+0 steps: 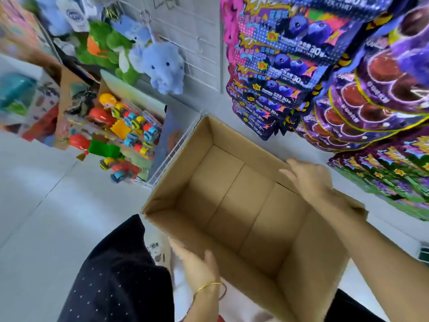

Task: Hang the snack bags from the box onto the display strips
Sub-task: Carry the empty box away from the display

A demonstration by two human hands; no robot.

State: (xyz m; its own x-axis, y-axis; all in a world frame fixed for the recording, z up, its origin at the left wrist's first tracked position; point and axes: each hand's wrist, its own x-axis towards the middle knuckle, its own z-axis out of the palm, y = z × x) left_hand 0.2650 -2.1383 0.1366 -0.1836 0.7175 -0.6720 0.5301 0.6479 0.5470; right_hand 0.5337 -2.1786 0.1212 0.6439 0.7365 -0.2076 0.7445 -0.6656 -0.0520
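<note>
Starting with the biggest thing in my feed: the snack bags [290, 73] hang in overlapping columns down the right side, blue blueberry packs, then purple ones, then green ones lowest. The display strips are hidden behind them, so I can't see any free hooks.

Below the bags, the box [185, 173] is tilted open towards me above the floor [46, 205], and all I see inside is its bare cardboard bottom, with no bag left in it. I judge the hanging essentially finished, with only the empty carton to put away.

My left hand [199, 268] holds the near wall, fingers along the outside and thumb at the rim. My right hand [311, 180] lies on the far rim, fingers [290, 165] stretched along it. I cannot tell whether it is clenched round the edge.
</note>
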